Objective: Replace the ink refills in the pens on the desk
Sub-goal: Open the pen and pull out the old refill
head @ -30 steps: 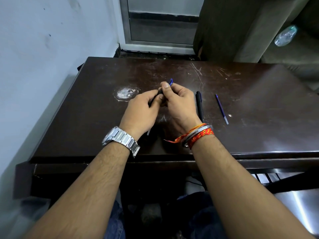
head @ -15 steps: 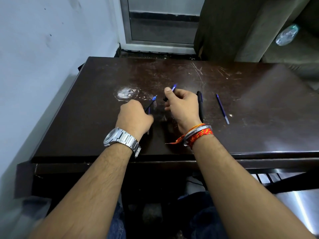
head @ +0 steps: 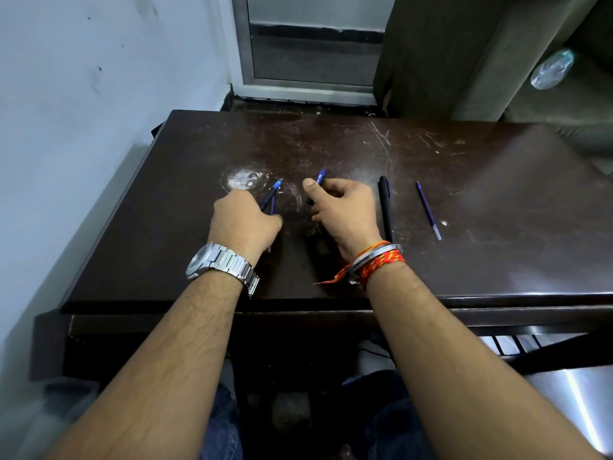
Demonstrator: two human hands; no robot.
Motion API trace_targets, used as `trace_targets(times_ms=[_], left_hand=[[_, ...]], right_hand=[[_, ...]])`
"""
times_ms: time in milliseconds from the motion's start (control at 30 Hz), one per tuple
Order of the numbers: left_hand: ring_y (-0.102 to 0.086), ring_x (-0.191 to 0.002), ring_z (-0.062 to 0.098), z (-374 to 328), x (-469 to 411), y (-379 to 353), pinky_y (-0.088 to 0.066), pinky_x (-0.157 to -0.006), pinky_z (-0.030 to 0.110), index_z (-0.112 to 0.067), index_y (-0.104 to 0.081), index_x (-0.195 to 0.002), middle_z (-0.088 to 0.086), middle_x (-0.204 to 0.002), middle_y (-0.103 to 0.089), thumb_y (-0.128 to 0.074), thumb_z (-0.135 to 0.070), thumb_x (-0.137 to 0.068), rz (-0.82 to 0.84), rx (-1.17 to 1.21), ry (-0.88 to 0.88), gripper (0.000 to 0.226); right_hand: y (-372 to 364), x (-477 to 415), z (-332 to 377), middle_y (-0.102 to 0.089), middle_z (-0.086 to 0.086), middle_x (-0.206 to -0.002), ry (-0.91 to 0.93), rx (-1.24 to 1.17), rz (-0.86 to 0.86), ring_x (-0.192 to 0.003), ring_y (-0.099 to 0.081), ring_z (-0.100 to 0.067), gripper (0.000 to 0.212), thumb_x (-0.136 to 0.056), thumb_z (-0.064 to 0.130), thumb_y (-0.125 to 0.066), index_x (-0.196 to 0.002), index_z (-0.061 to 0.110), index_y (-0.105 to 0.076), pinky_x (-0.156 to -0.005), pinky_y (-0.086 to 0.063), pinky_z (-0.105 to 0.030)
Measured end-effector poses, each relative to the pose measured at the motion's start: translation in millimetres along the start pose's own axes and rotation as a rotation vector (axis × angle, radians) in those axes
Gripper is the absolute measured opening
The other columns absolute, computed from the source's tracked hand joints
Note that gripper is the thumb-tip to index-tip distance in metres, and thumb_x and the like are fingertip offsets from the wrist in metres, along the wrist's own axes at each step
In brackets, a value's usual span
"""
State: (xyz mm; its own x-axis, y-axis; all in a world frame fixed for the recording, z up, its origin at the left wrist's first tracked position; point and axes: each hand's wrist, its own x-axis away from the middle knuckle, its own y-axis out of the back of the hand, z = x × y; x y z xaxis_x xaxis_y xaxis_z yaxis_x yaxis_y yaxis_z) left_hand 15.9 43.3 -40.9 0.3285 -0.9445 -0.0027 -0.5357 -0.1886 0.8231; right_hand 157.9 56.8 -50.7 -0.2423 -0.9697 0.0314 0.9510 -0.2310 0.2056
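My left hand [head: 243, 224] rests on the dark wooden desk [head: 497, 200], closed around the front half of a pen [head: 272, 191] whose blue tip points up and right. A thin refill [head: 272, 207] lies just under that hand. My right hand [head: 345, 210] grips the pen's rear half [head: 319, 177], its blue end poking out above my thumb. A whole black pen [head: 385, 207] lies to the right of my right hand. Further right a loose blue refill [head: 429, 210] lies on the desk.
A white scuffed patch [head: 244, 180] marks the desk beyond my left hand. The wall runs along the desk's left side. A door frame [head: 308, 91] stands behind the desk, and a plastic bottle [head: 551, 69] lies on a seat at the far right.
One second ago both hands were together on a single pen. They have pulled apart, each with one half, and my left hand has come down onto the desk.
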Motion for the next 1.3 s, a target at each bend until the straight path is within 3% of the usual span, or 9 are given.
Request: trace_targets(times_ms=[367, 567, 700, 800, 867, 967, 1133, 1233, 1300], left_hand=[[-0.052, -0.053, 0.008, -1, 2, 1, -0.030, -0.040, 0.021, -0.010, -0.067, -0.072, 0.002, -0.066, -0.062, -0.075, -0.034, -0.076, -0.015, 0.040, -0.002, 0.026], [-0.052, -0.042, -0.001, -11, 4, -4, -0.032, -0.035, 0.009, -0.009, -0.062, -0.064, -0.002, -0.052, -0.056, -0.061, -0.028, -0.079, 0.018, 0.347, -0.087, 0.025], [-0.053, -0.058, 0.014, -15, 6, -9, -0.053, -0.059, 0.036, -0.006, -0.070, -0.082, 0.005, -0.066, -0.062, -0.057, -0.031, -0.082, 0.178, 0.587, -0.149, 0.028], [-0.061, -0.056, 0.003, -12, 10, -10, -0.050, -0.057, 0.025, -0.025, -0.076, -0.084, -0.015, -0.061, -0.068, -0.064, -0.030, -0.088, 0.173, 0.556, -0.238, 0.013], [-0.068, -0.062, 0.006, -12, 12, -9, -0.054, -0.061, 0.025, -0.025, -0.077, -0.082, -0.011, -0.066, -0.074, -0.070, -0.028, -0.085, 0.144, 0.561, -0.256, 0.009], [-0.061, -0.054, 0.007, -11, 13, -8, -0.048, -0.054, 0.025, -0.016, -0.073, -0.069, -0.005, -0.058, -0.070, -0.074, -0.023, -0.078, 0.072, 0.514, -0.278, 0.012], [-0.064, -0.056, -0.012, -12, 14, -5, -0.042, -0.050, 0.004, -0.030, -0.069, -0.064, -0.020, -0.054, -0.065, -0.081, -0.018, -0.074, 0.030, 0.498, -0.292, 0.019], [-0.068, -0.060, -0.005, -12, 14, -5, -0.047, -0.054, 0.011, -0.023, -0.077, -0.073, -0.012, -0.063, -0.072, -0.079, -0.017, -0.077, 0.051, 0.491, -0.317, 0.008], [-0.072, -0.066, 0.005, -12, 13, -4, -0.054, -0.057, 0.023, -0.017, -0.079, -0.077, -0.005, -0.068, -0.075, -0.078, -0.019, -0.080, 0.060, 0.506, -0.323, 0.003]], right_hand=[[-2, -2, -4, -0.075, 0.000, -0.076, 0.007, 0.025, 0.010, -0.070, -0.070, -0.016, 0.018, -0.084, 0.040, -0.071, -0.075, 0.026, -0.070, -0.077, -0.061, -0.046], [-6, -2, 0, -0.069, -0.001, -0.091, -0.023, -0.066, 0.049, -0.067, -0.067, -0.014, 0.022, -0.078, 0.021, -0.045, -0.093, 0.029, -0.058, -0.073, -0.061, -0.045], [-8, -1, 2, -0.064, -0.006, -0.082, -0.028, -0.181, 0.091, -0.069, -0.056, -0.025, 0.032, -0.082, 0.008, -0.039, -0.085, 0.025, -0.065, -0.060, -0.046, -0.036], [-10, 1, 8, -0.065, -0.003, -0.074, -0.023, -0.271, 0.134, -0.070, -0.057, -0.020, 0.021, -0.085, 0.029, -0.051, -0.073, 0.023, -0.067, -0.065, -0.046, -0.035], [-11, 2, 7, -0.059, 0.003, -0.064, 0.014, -0.277, 0.158, -0.063, -0.054, -0.016, 0.026, -0.081, 0.046, -0.063, -0.066, 0.025, -0.063, -0.063, -0.046, -0.035], [-11, 0, 0, -0.052, 0.005, -0.063, 0.140, -0.221, 0.131, -0.064, -0.049, -0.016, 0.029, -0.079, 0.044, -0.073, -0.062, 0.028, -0.056, -0.064, -0.046, -0.037], [-9, -2, 0, -0.057, 0.000, -0.066, 0.158, -0.242, 0.125, -0.068, -0.054, -0.018, 0.033, -0.075, 0.048, -0.075, -0.065, 0.019, -0.062, -0.068, -0.051, -0.042], [-11, -2, 0, -0.062, -0.008, -0.070, 0.167, -0.226, 0.159, -0.070, -0.058, -0.022, 0.038, -0.081, 0.043, -0.071, -0.071, 0.007, -0.064, -0.073, -0.055, -0.051], [-11, -3, 0, -0.071, 0.001, -0.072, 0.171, -0.198, 0.168, -0.074, -0.066, -0.017, 0.027, -0.087, 0.039, -0.067, -0.071, 0.018, -0.072, -0.081, -0.057, -0.049]])
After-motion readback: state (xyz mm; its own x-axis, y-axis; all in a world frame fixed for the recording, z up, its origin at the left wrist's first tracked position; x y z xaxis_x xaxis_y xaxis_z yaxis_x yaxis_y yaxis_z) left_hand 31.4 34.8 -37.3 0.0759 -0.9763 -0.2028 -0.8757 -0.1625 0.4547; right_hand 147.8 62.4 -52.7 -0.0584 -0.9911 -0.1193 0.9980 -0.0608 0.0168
